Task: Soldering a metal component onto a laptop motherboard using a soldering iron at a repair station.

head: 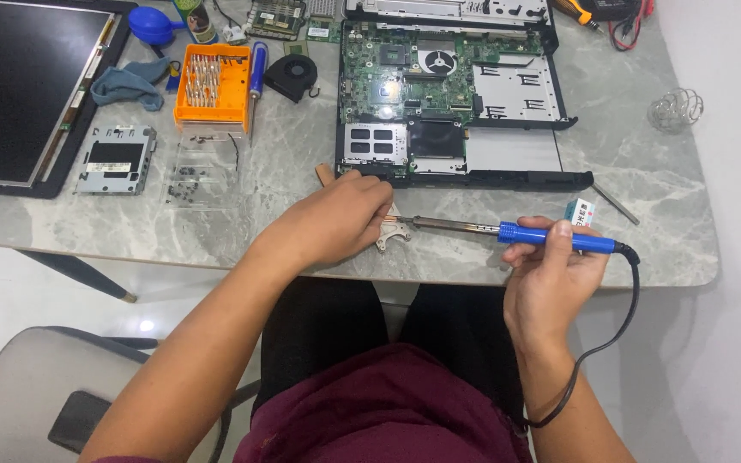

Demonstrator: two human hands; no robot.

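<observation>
The right hand [551, 274] has its grip closed around the blue handle of the soldering iron [508, 230], which lies level above the tabletop [645, 189]. The iron's metal tip touches a small copper piece [392, 230]. The left hand [336, 221] pinches this piece with fingers together, just in front of the opened laptop [448, 94].

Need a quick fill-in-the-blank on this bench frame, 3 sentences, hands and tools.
1. The right hand holds a soldering iron with a ____ handle.
2. The left hand rests on a small copper-coloured metal part at the table's ____ edge.
3. The bit case beside the opened laptop is ____ in colour.

Missing words: blue; near; orange
</observation>
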